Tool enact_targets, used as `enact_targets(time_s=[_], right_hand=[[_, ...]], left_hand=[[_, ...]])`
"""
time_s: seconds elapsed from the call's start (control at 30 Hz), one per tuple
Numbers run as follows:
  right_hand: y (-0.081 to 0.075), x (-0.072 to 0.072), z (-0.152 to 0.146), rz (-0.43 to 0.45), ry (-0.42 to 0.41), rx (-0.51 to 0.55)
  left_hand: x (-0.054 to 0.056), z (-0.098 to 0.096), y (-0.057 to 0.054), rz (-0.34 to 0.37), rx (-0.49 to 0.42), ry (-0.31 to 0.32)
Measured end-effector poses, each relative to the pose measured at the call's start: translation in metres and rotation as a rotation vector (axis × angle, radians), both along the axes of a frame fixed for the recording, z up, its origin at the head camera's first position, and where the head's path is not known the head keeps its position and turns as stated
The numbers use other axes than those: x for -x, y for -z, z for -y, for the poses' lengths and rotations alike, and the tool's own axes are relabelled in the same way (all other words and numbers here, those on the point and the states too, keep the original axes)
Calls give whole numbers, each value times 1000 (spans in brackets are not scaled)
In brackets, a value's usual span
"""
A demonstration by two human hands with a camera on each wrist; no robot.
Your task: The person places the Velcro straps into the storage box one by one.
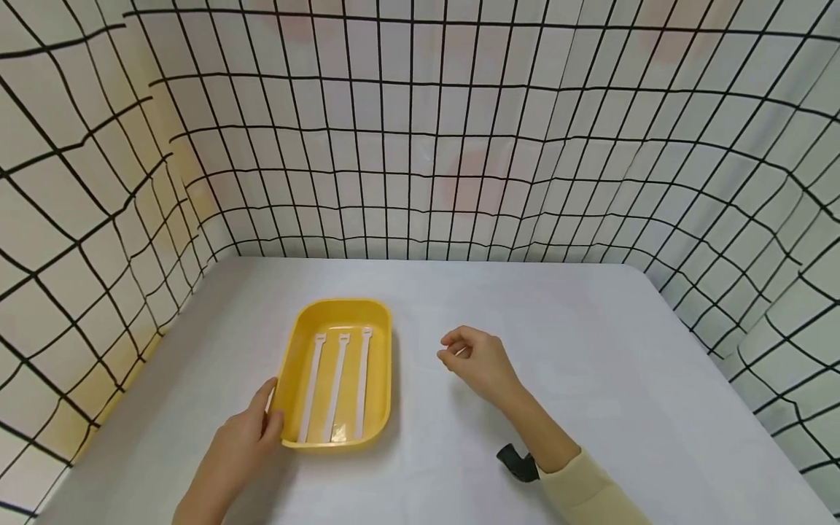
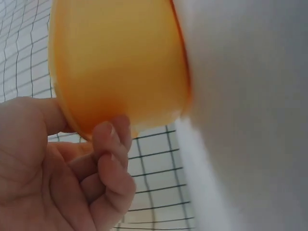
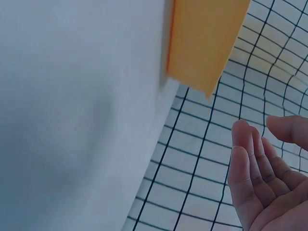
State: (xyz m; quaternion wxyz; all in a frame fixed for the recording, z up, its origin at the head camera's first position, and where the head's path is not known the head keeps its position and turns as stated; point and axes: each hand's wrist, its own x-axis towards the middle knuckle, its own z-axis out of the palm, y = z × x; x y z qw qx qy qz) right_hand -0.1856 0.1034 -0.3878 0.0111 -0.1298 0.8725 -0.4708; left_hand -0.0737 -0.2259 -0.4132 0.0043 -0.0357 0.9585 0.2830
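Note:
A yellow plastic tray (image 1: 387,364) sits left of the middle of the white table. Three flat white cable ties (image 1: 336,386), each with a wider slotted head at the far end, lie inside it side by side, lengthwise. My left hand (image 1: 239,437) holds the tray by its near left corner, thumb and fingers about the rim; in the left wrist view the fingertips (image 2: 108,137) are against its outer wall. Off to the right of the tray, my right hand (image 1: 482,361) hovers above the table with loosely bent fingers and nothing in them.
The white tabletop (image 1: 590,350) spreads out around the tray. Black grid netting (image 1: 420,131) over pale cloth rises behind it and on both sides. A black device (image 1: 517,463) shows at the right wrist, beside a cream sleeve (image 1: 590,488).

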Motion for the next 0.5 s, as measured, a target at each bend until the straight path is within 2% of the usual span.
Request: enact_targets(time_s=[0.13,0.27,0.37,0.5], right_hand=[[0,0,-19,-25,15,-61],[1,-2,-39,-43,28,-99],[1,-4,-53,-49,33,-114],[0,-6,-69,-61,37,-125]], left_hand=[[0,6,-6,31,8,19],[-1,10,-15,50,56,31],[-1,12,-21,13,89,56],[-1,14,-30,-89,124,83]])
